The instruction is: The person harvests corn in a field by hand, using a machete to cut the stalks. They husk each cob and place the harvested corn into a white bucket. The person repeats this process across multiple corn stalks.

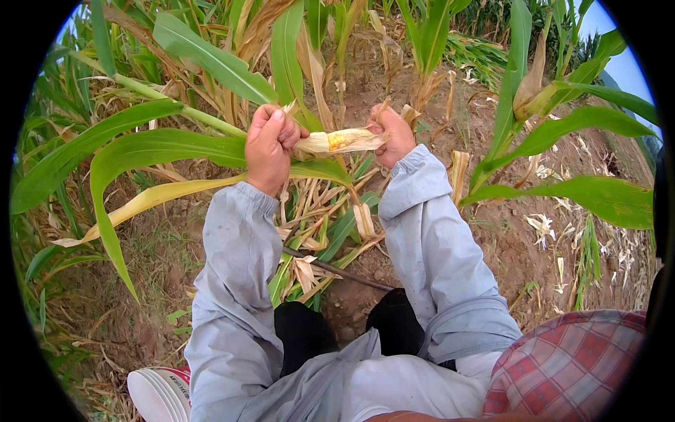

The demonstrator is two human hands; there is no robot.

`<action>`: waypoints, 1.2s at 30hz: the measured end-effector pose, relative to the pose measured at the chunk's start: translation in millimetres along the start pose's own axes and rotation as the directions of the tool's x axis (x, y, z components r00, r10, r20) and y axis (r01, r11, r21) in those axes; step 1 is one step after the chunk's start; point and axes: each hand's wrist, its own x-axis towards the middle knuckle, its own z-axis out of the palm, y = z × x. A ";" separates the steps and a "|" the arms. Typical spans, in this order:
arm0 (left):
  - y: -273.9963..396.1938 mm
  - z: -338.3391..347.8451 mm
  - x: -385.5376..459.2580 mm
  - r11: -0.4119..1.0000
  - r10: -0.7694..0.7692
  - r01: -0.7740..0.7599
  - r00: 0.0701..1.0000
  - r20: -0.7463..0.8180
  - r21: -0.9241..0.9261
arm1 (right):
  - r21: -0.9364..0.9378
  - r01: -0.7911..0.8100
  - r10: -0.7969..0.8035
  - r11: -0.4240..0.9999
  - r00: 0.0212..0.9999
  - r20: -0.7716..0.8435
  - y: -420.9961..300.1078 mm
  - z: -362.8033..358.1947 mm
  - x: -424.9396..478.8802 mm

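An ear of corn (319,143) lies roughly level between my two hands, wrapped in pale dry husk with a patch of yellow kernels showing near its middle. My left hand (271,142) is closed around its left end, where a green corn stalk (211,122) and long leaves meet it. My right hand (393,136) grips the husk (372,139) at the other end, with a dry strip standing up above the fingers. Both fists hide the ends of the ear. Green leaves (169,145) spread leftward from beside my left hand.
Cut stalks and dry leaves (316,227) lie below my hands, with a dark rod (343,271) across them. A white bucket (158,393) stands at lower left. Another corn plant with an ear (532,97) rises at right. Plaid cloth (567,364) fills the lower right.
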 end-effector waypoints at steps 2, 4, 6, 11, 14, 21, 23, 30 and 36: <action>5.9 -17.4 -10.1 0.995 -0.091 0.091 0.996 -0.004 -0.032 | -0.035 0.007 -0.011 0.999 0.994 -0.113 15.6 -31.2 5.2; 10.7 -32.2 -15.3 0.987 -0.162 0.162 0.986 -0.027 -0.003 | -0.008 -0.005 0.004 1.000 0.980 -0.200 31.1 -44.5 3.9; 13.9 -49.1 -23.1 0.978 -0.205 0.205 0.979 -0.006 0.045 | -0.042 -0.056 0.048 0.998 0.985 -0.163 40.3 -47.2 5.1; 23.8 -75.1 -40.4 0.950 -0.278 0.284 0.959 -0.064 0.128 | -0.083 -0.043 0.039 0.996 0.998 -0.058 54.0 -36.2 8.2; 23.0 -88.0 -60.0 0.793 -0.296 0.255 0.955 -0.016 0.554 | 0.075 -0.029 0.025 0.997 0.998 0.052 52.0 -11.8 -11.3; 22.9 -22.6 -97.1 0.320 -0.174 -0.219 0.943 0.284 0.922 | 0.599 -0.232 -0.029 0.767 0.919 0.394 49.6 38.3 -64.3; 16.5 -12.8 -102.4 0.335 -0.100 -0.273 0.942 0.322 0.902 | 0.649 -0.222 -0.025 0.728 0.937 0.348 44.5 42.1 -71.2; -7.4 -39.2 -112.4 0.552 -0.171 -0.251 0.900 0.402 0.796 | 0.726 -0.372 0.062 0.578 0.907 0.416 79.7 62.5 -98.6; -0.6 -52.1 -143.4 0.691 -0.119 0.040 0.991 0.059 0.722 | 0.201 -0.080 0.009 0.976 0.943 0.332 73.4 76.6 -100.9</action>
